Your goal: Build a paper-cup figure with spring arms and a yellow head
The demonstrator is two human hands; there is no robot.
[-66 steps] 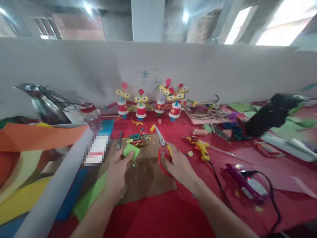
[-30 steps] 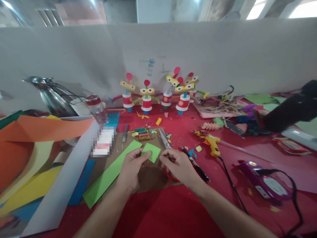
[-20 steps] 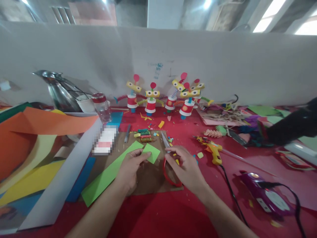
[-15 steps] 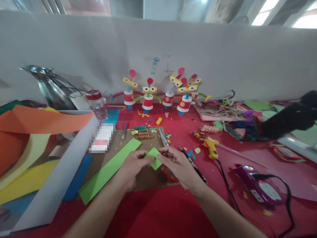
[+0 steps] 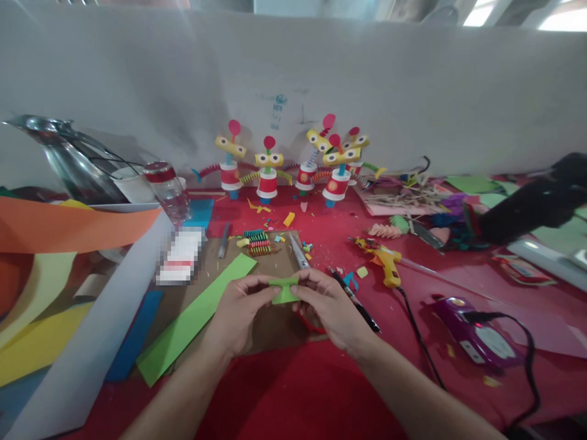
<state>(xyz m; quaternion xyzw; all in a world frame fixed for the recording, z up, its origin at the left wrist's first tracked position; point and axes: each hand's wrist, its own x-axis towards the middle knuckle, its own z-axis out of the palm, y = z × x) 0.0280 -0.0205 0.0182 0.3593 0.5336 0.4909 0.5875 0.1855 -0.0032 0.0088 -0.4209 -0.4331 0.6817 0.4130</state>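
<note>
A small creased square of green paper (image 5: 285,294) is pinched between both hands above a brown board (image 5: 275,333). My left hand (image 5: 245,305) grips its left side between thumb and fingers. On its right side, my right hand (image 5: 323,305) holds it the same way. Beside my left hand, a long green paper strip (image 5: 197,318) lies slanted on the board. Scissors (image 5: 299,252) lie just beyond the fingers, their red handle partly under my right hand. Folded paper springs (image 5: 257,243) rest at the board's far edge.
Paper-cup figures (image 5: 268,182) stand by the wall. Coloured sheets (image 5: 41,330), a jar (image 5: 167,189) and a metal jug (image 5: 64,159) are at left. A black pen (image 5: 355,302), yellow glue gun (image 5: 387,266) and purple device (image 5: 477,336) lie at right.
The green square has turned from a diamond to a level position, and its edges look bent in my fingers. The view has shifted slightly, moving the background left and up.
</note>
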